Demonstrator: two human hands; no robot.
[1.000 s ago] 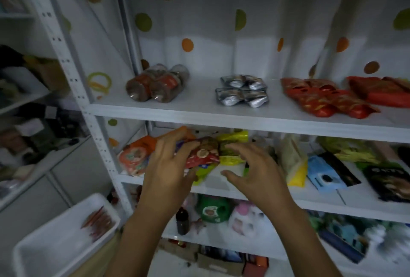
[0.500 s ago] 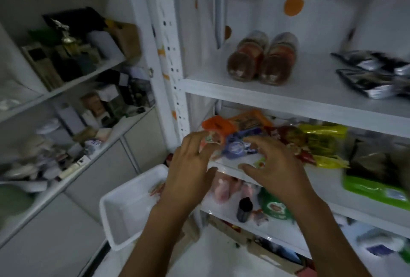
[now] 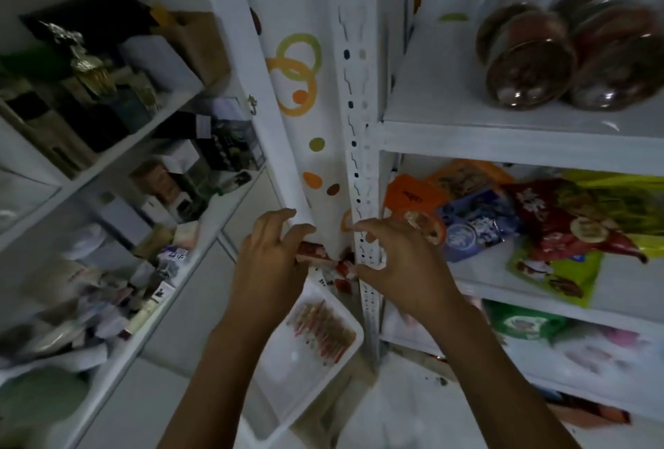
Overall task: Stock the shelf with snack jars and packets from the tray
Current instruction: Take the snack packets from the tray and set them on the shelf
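My left hand (image 3: pixel 269 261) and my right hand (image 3: pixel 399 261) hover side by side in front of the white shelf post (image 3: pixel 355 118), fingers loosely curled and holding nothing. Below them a white tray (image 3: pixel 287 398) holds a row of red snack packets (image 3: pixel 321 330). More red packets (image 3: pixel 314 252) show between my hands; I cannot tell whether my left fingers touch them. Two brown snack jars (image 3: pixel 528 67) lie on their sides on the upper shelf. On the middle shelf (image 3: pixel 478 269) lie an orange packet (image 3: pixel 409 197), a blue packet (image 3: pixel 474 225), a dark red packet (image 3: pixel 560 229) and a green packet (image 3: pixel 553 269).
A second white shelving unit (image 3: pixel 151 114) on the left is crowded with boxes and small clutter. The lower shelf on the right holds a green packet (image 3: pixel 521 322) and pale wrapped goods. White floor (image 3: pixel 395 405) shows under my forearms.
The view has swung left and down. Both hands have come away from the packets on the middle shelf and now hang left of them, by the post above the tray.
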